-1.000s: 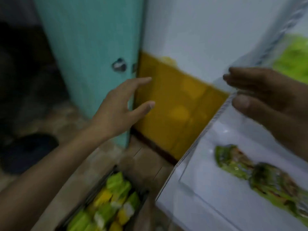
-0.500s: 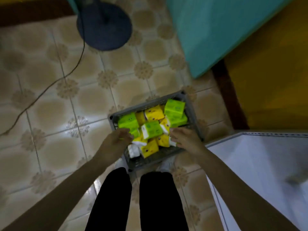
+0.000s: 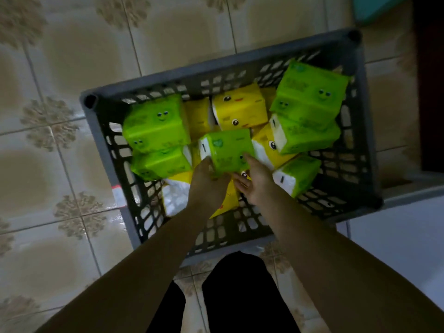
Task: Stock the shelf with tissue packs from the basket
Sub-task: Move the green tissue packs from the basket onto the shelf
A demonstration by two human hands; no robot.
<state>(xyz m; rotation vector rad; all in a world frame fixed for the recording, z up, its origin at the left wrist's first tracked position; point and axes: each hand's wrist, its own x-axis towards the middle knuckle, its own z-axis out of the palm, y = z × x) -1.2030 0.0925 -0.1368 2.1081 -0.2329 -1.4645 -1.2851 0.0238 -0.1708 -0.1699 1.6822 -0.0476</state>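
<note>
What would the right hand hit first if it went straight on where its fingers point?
The middle green tissue pack; the right hand seems to hold its near corner.

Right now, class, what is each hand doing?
Left hand: holding the green pack over the basket.
Right hand: holding the same green pack.

Tissue packs lie heaped in the basket on the floor, the shelf at its right.
</note>
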